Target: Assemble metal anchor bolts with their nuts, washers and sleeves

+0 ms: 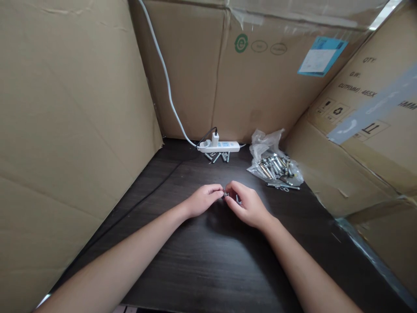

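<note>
My left hand (202, 200) and my right hand (246, 203) meet over the middle of the dark table (195, 265). Between their fingertips is a small metal part (225, 194), mostly covered by the fingers. The left thumb and forefinger pinch it from the left, while the right fingers close on it from the other side. Another small, light-coloured piece (238, 199) shows inside the curl of the right hand. Beyond the hands, several bolts (216, 157) lie loose. To the right, a clear plastic bag (265, 143) holds many metal bolts (276, 166).
A white power strip (224, 147) with a plugged-in adapter (215, 139) sits at the back. A black cable (146, 195) crosses the table's left side. Near the bag lie a bolt (283, 186) and rings. Cardboard walls (195, 65) enclose the back and sides.
</note>
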{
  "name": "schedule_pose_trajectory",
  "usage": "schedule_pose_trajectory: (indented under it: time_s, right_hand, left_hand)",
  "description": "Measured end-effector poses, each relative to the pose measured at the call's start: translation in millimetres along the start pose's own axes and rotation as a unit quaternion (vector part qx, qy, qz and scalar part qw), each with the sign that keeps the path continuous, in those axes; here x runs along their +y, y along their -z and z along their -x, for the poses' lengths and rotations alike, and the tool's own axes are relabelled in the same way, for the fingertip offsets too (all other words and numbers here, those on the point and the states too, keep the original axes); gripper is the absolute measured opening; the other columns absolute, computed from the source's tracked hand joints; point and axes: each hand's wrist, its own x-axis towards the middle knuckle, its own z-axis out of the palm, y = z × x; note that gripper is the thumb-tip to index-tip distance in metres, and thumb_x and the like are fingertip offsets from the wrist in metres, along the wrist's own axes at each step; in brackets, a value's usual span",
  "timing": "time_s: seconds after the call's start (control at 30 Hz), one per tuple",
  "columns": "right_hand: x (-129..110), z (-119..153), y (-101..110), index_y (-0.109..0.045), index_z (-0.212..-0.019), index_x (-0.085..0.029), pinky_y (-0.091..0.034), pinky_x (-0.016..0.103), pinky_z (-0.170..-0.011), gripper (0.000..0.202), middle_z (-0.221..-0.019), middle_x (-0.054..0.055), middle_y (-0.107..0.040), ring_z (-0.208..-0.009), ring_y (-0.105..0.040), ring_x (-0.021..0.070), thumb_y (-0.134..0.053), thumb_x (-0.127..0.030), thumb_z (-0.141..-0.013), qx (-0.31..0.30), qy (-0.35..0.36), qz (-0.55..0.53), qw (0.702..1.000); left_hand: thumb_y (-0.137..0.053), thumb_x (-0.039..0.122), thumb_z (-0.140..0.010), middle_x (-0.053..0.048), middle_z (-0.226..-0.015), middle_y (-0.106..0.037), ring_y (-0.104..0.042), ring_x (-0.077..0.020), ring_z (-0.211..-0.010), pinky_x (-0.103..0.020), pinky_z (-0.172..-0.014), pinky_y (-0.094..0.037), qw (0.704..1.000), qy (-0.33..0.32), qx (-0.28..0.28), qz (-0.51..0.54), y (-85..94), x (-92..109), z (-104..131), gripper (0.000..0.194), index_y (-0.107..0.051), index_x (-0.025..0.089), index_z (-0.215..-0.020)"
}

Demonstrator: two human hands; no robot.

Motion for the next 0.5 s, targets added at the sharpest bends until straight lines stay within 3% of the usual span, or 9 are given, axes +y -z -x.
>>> schedule_pose_trajectory:
  time_s: [0.1, 0.33, 0.5]
  right_hand:
    - [-1.0, -0.2, 0.6, -0.051, -0.084, -0.021, -0.035, 0.024, -0.059, 0.009, -0.072, 0.000, -0.056, -0.062, -0.050, 0.0134, -0.047, -0.028, -0.088, -0.016, 0.004, 0.004, 1.000]
    - [5.8, -1.8, -8.1, -0.049, -0.066, -0.020, -0.032, 0.025, -0.057, 0.037, -0.062, 0.000, -0.055, -0.057, -0.050, 0.0134, -0.033, -0.035, -0.096, -0.037, -0.018, 0.036, 0.999]
    - [2.6, -0.9, -2.8, -0.051, -0.076, -0.021, -0.034, 0.025, -0.059, 0.021, -0.069, 0.001, -0.057, -0.062, -0.050, 0.0141, -0.041, -0.031, -0.092, -0.005, -0.009, 0.011, 1.000]
  left_hand:
    - [-0.043, 0.034, -0.084, 0.004, -0.063, -0.041, -0.035, -0.0086, -0.056, -0.020, -0.050, -0.030, 1.000, 0.002, 0.001, 0.000, 0.2, 0.1, 0.2, 0.023, -0.048, 0.015, -0.072]
    - [-0.043, 0.034, -0.084, 0.004, -0.062, -0.041, -0.034, -0.0080, -0.055, -0.020, -0.050, -0.029, 1.000, 0.006, -0.007, -0.004, -0.3, 2.5, 0.6, 0.023, -0.048, 0.015, -0.073]
    - [-0.043, 0.037, -0.085, 0.005, -0.061, -0.039, -0.034, -0.0083, -0.055, -0.020, -0.050, -0.030, 1.000, 0.000, -0.001, 0.007, 0.1, -1.1, -0.7, 0.025, -0.048, 0.016, -0.073]
